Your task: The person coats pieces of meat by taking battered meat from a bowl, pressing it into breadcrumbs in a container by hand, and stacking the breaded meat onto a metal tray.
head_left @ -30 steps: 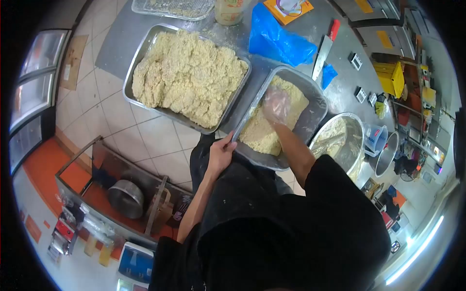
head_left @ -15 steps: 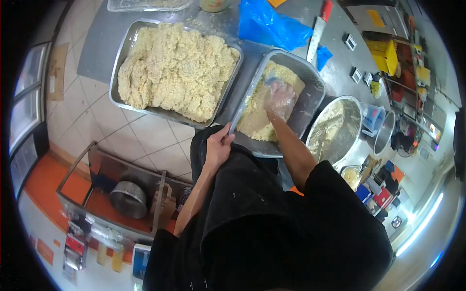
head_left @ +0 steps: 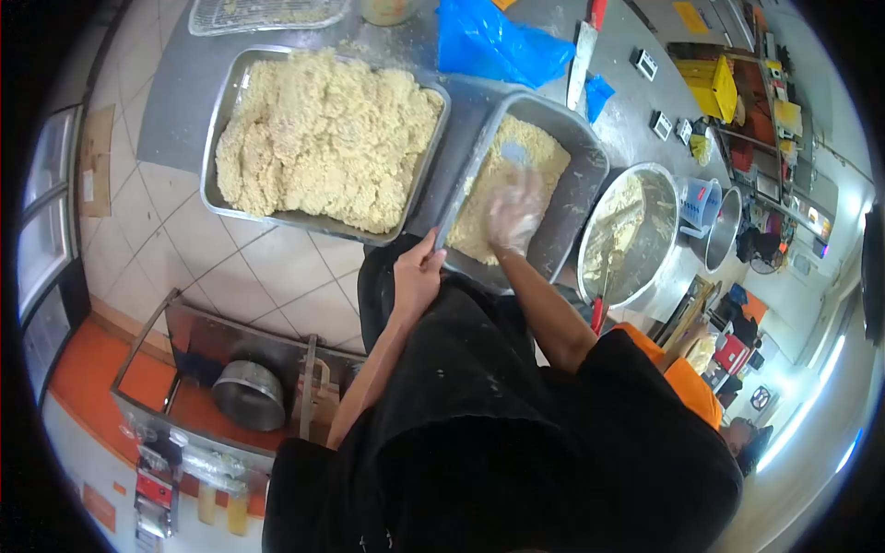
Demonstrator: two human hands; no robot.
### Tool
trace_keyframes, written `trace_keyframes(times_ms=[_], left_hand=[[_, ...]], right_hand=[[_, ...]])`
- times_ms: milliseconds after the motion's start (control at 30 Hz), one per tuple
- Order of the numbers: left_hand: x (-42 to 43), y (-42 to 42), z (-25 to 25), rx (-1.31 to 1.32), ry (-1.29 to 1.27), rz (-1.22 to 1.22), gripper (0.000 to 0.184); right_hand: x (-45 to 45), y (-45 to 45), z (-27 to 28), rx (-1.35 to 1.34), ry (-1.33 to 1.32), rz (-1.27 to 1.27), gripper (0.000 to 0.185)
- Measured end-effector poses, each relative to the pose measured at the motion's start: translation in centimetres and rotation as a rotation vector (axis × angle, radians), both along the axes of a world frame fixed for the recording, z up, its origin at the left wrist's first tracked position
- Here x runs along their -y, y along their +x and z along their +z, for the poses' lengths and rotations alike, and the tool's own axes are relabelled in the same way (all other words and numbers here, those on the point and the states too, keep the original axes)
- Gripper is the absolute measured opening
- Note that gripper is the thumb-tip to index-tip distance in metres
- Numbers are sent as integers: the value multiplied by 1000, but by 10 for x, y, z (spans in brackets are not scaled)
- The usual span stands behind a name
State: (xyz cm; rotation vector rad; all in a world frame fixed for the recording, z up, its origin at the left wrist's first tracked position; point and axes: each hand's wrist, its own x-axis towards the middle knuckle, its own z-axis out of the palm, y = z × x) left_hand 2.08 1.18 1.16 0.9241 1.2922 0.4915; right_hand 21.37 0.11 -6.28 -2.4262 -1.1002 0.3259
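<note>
My left hand (head_left: 418,276) grips the near left rim of a deep grey tub (head_left: 576,198), thumb and fingers pinched on the edge. Pale yellow crumbly coating (head_left: 544,152) lies in the tub. My right hand (head_left: 514,214), in a clear plastic glove dusted with coating, is over it inside the tub and blurred by motion; its fingers are smeared. A small bluish patch (head_left: 514,152) shows in the coating beyond that hand. To the left stands a metal tray (head_left: 214,138) heaped with coated pieces (head_left: 327,138).
A blue plastic bag (head_left: 498,41) and a knife (head_left: 583,60) lie behind the tub. On its right stand a metal bowl (head_left: 656,244) with batter, a blue-and-white basket (head_left: 702,203) and another bowl (head_left: 724,230). A person in orange (head_left: 691,387) is at the lower right.
My right hand has drawn back toward me within the tub, and the bluish patch shows beyond it. My left hand stays on the rim. A person in orange has come into view. The view has shifted.
</note>
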Motion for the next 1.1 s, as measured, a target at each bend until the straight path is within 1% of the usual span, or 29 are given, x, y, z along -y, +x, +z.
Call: trace_keyframes(times_ms=[33, 67, 100, 167, 233, 267, 300, 333, 367, 400, 433, 467, 500, 533, 600, 667, 700, 733, 767, 833, 867, 900, 933, 967, 1000, 1067, 1100], left_hand=[[9, 1, -8, -16, 38, -39, 40], [12, -1, -26, -38, 95, -62, 40], [12, -3, -21, -75, 95, -97, 40], [10, -3, -16, -140, 101, -137, 39], [11, -1, -17, -47, 162, -80, 39], [13, 0, -21, -53, 165, -83, 39], [16, 0, -25, -62, 165, -83, 39], [16, 0, -27, -75, 163, -74, 39], [15, -1, -22, -56, 116, -57, 40], [12, -1, -14, -35, 64, -52, 40], [10, 0, -10, -11, 17, -49, 40], [10, -1, -13, -30, 16, -77, 41], [10, -3, -14, -38, 13, -87, 41], [8, -6, -14, -45, 13, -96, 41], [4, -5, -18, -45, 64, -99, 42], [8, -7, -25, -45, 150, -102, 42], [7, -8, -25, -50, 144, -104, 42], [6, -8, -25, -53, 136, -108, 42], [5, -7, -25, -55, 129, -113, 42], [7, -7, -35, 24, 106, -82, 42], [9, -7, -40, 62, 93, -67, 43], [8, -6, -37, 72, 61, -60, 42], [7, -5, -33, 81, 30, -52, 42], [6, -5, -30, 90, -2, -47, 42], [6, -4, -30, 98, -6, -35, 42], [8, -3, -31, 115, -13, 3, 41], [9, -3, -32, 117, -50, -8, 42]], right_hand=[[7, -3, 1, -105, 42, 9, 53], [3, 0, 2, 136, -227, 119, 54], [2, -3, 7, 377, -502, 216, 55], [9, -1, 7, 374, -483, 211, 56], [6, 4, 8, 386, -413, 199, 56], [3, 9, 5, 361, -302, 175, 56], [1, 23, 1, 285, -166, 140, 56], [-7, 41, 0, 209, -145, 122, 56], [-18, 60, 3, 152, -235, 139, 57], [-37, 79, 21, 78, -589, 202, 57], [-56, 97, 45, -107, -860, 312, 58], [-67, 106, 69, -339, -1034, 421, 59], [-67, 108, 82, -439, -1080, 497, 60], [-59, 102, 89, -436, -1074, 559, 62], [-31, 98, 49, 13, -1118, 693, 76], [-17, 126, 12, -236, -1116, 813, 69], [-15, 136, 6, -360, -1111, 868, 67], [-45, 94, 118, -411, -1143, 592, 63], [-38, 102, 118, -411, -987, 591, 57], [-26, 115, 126, -409, -678, 581, 47], [-22, 117, 129, -264, -603, 657, 44], [-24, 109, 146, -107, -528, 718, 42], [-32, 83, 184, -24, -573, 645, 39], [-30, 66, 206, 56, -616, 569, 37], [-20, 67, 207, -38, -521, 624, 43], [1, 84, 170, -77, -640, 597, 41], [17, 88, 145, -112, -726, 517, 40]])
